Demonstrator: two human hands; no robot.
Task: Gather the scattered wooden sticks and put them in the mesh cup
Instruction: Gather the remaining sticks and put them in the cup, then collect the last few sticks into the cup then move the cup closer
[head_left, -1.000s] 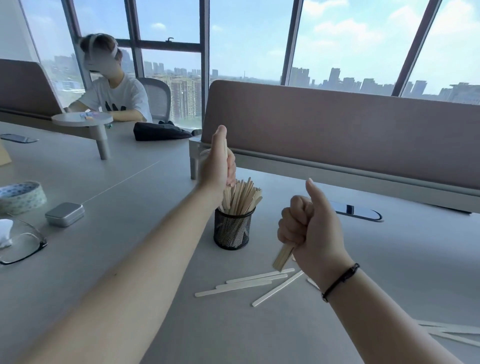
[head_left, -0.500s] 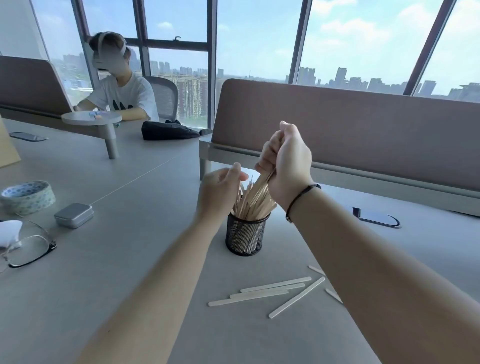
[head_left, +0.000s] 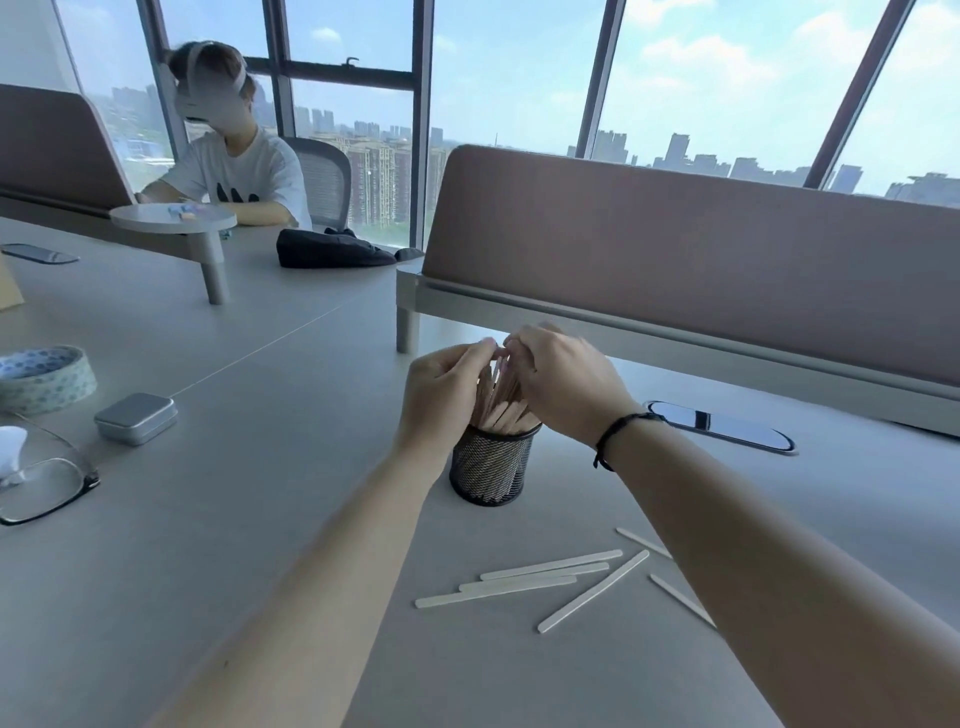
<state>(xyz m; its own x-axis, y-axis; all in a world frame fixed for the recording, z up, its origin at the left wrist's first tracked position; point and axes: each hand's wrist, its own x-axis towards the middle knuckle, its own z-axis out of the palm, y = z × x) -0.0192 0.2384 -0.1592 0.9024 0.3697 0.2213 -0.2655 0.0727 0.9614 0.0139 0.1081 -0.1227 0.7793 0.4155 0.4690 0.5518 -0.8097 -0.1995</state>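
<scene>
A black mesh cup (head_left: 491, 467) stands on the grey table (head_left: 234, 519), packed with upright wooden sticks (head_left: 501, 402). My left hand (head_left: 441, 395) curls round the left side of the stick bundle above the rim. From the right, my right hand (head_left: 566, 384) closes over the stick tops, its fingertips meeting those of the left hand. Several loose wooden sticks (head_left: 540, 577) lie flat on the table in front of the cup, and a few more (head_left: 680, 597) are partly hidden under my right forearm.
A dark phone (head_left: 722, 426) lies right of the cup. At the left are a metal tin (head_left: 136, 418), a tape roll (head_left: 44, 379) and glasses (head_left: 41, 488). A brown partition (head_left: 675, 270) rises behind the cup. Another person (head_left: 234, 171) sits across the table.
My right hand brought a bunch of sticks up from the table and down into the cup. My left hand dropped from above the cup to grip the bundle. Both hands now meet over the sticks.
</scene>
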